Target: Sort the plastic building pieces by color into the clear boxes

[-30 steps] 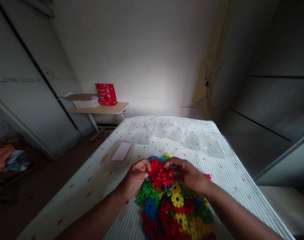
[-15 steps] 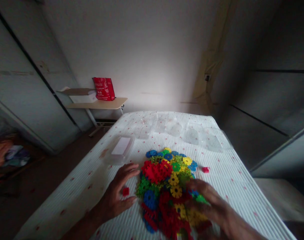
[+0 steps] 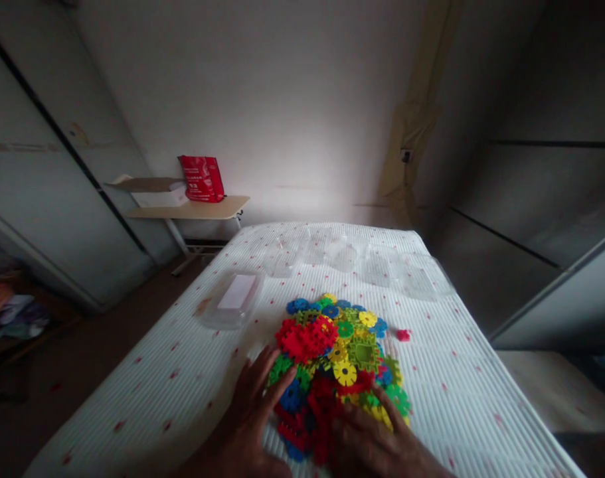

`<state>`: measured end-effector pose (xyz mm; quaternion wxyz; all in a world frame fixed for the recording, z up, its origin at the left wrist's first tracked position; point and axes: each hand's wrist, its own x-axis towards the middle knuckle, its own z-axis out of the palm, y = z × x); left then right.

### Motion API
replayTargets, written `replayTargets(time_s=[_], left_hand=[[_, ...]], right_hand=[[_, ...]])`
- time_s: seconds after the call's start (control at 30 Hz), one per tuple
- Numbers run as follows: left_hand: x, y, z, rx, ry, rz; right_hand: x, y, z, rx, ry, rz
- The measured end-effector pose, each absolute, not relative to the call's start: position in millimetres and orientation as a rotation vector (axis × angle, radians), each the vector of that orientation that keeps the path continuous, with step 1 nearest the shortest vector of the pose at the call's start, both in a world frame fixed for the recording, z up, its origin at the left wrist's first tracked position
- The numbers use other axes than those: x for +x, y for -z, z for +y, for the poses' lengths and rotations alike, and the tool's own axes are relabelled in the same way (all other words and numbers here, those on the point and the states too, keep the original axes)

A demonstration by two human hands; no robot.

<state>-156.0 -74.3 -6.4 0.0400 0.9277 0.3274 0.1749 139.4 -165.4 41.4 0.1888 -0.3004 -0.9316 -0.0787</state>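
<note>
Pile of plastic pieces (image 3: 340, 352): on ribbed white bedspread (image 3: 456, 405), at 6 o'clock in view; probably best worked from the edges inward, liable to slide under hard pressure; heaped in mixed red, yellow, green and blue.
Left hand (image 3: 252, 415): at pile's 8 o'clock, with fingers and thumb spread apart; well placed to guard that edge; impossible to tell if touching.
Right hand (image 3: 376, 438): at 5 o'clock, beside dark red pieces (image 3: 319, 401); too blurred to tell if gripping; better light than forceful, given notches apt to snag.
Red clump (image 3: 307, 338): at 10 o'clock, atop pile; toothed, bright.
Green square (image 3: 362, 352): at 1 o'clock; toothed edges.
Yellow disc (image 3: 350, 376): near centre; notched rim, likely easy to pinch.
Loose red piece (image 3: 404, 335): at 2 o'clock, apart from pile.
</note>
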Motion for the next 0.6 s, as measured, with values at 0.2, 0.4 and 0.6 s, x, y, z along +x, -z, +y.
replayTargets(time_s=[0.2, 0.4, 0.6], left_hand=[[-111.3, 9.6, -85.0, 2.791, -0.644, 1.124], [-63.5, -4.6, -86.3, 2.669, -0.703, 1.093], [-71.7, -25.8, -88.5, 2.575, -0.783, 1.010]], right_hand=[[153.1, -46.6, -142.6, -0.996, 0.263, -2.565], [178.1, -42.3, -114.3, -1.151, 0.241, -2.557], [206.3, -57.0, -112.8, -1.286, -0.025, -2.254]])
